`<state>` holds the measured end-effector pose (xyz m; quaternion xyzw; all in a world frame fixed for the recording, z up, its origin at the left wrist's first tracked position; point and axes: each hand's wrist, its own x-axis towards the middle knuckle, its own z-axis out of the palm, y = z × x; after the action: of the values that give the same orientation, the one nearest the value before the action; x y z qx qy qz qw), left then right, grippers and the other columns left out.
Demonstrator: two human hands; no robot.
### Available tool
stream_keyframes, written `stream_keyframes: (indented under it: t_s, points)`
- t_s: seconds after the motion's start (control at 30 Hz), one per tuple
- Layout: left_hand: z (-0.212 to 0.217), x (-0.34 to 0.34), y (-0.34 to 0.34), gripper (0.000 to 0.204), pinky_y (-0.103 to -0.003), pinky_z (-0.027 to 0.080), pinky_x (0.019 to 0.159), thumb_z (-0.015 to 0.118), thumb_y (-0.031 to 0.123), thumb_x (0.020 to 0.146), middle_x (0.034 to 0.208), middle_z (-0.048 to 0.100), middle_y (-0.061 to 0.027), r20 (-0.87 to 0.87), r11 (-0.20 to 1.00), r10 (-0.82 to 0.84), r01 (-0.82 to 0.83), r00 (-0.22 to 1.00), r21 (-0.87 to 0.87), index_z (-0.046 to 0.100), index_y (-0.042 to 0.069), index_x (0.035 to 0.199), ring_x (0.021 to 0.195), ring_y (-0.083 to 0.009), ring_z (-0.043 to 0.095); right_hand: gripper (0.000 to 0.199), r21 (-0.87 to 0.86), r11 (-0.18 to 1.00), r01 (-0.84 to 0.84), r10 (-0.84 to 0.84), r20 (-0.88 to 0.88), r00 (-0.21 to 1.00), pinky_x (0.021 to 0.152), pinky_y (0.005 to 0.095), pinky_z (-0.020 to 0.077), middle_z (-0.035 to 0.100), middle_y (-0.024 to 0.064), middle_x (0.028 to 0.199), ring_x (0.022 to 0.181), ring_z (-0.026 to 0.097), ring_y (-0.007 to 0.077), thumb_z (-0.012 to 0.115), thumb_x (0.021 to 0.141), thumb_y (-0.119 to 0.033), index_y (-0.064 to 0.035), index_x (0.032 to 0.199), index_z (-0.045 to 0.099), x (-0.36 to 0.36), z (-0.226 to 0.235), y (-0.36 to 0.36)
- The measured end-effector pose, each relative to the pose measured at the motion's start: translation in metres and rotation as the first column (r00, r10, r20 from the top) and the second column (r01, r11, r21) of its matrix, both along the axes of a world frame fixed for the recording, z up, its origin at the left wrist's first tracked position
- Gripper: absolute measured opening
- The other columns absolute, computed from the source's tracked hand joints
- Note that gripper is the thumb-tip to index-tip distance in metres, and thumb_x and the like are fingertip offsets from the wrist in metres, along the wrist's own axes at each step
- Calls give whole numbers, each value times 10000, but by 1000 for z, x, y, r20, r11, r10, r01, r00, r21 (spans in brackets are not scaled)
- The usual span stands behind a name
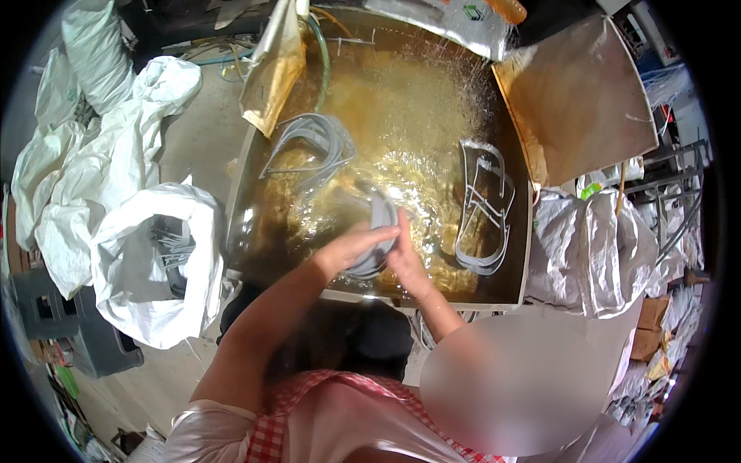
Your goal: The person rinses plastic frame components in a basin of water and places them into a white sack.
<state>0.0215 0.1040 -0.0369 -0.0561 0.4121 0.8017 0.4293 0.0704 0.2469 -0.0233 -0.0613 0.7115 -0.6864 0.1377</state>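
Note:
Over the tank of water [432, 208], a bundle of grey curved plastic strips [381, 210] is between my two hands, partly blurred. My left hand [356, 245] is closed round the near side of the bundle, its thumb across the strips. From the right, my right hand [406, 258] presses against the bundle with fingers together. Another set of grey looped strips [320, 143] lies in the water at the far left of the tank. Along the right wall rests a pale wire-like frame [483, 204] with rounded ends.
An open white sack [154, 328] with several grey pieces inside stands left of the tank. More white sacks [85, 177] lie behind it. Stained boards [579, 104] rise at the tank's far corners. A silvery sack [590, 255] sits at right. Water splashes at the far right.

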Motion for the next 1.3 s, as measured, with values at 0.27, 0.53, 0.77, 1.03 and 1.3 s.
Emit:
stream_keyframes:
  t_s: [0.27,0.53,0.77,1.03,1.3]
  points:
    - [38,21,-41,504,-333,467,841,663,93,747,1113,544,-91,-190,961,259,-233,947,151,454,20,1200,982,-188,556,727,308,949,64,99,-486,868,1045,402,214,235,233,1386,1281,259,309,665,764,-366,-2,1316,363,6,24,-34]
    - [36,3,-59,468,-307,468,802,699,111,693,936,602,-86,-405,980,184,-137,896,142,501,13,1105,888,-177,583,639,802,437,407,570,-597,565,929,377,406,441,179,1284,1109,493,302,696,687,-73,-62,1266,424,-65,94,2]
    - [74,17,-76,518,-303,483,778,702,164,681,913,615,-105,-317,918,-71,186,946,349,511,13,1139,885,-183,588,769,812,553,-188,567,-200,799,908,378,416,486,210,1218,1086,503,369,670,651,-113,-64,1328,310,-121,104,-44]
    - [85,-12,-108,724,-354,442,862,700,396,723,1122,536,-185,-491,988,146,-150,859,32,409,-19,1241,1022,-275,533,336,869,495,-25,267,-124,956,818,369,450,633,159,949,909,598,310,577,763,-149,-88,1088,515,-120,91,-40]
    - [60,-16,-77,1138,-420,206,1070,767,354,599,1390,247,-229,-808,734,196,-630,556,-255,11,74,1404,1303,-338,232,334,352,905,237,-274,56,960,744,299,458,580,101,988,878,560,190,559,807,-135,-5,1107,490,-131,67,-8]
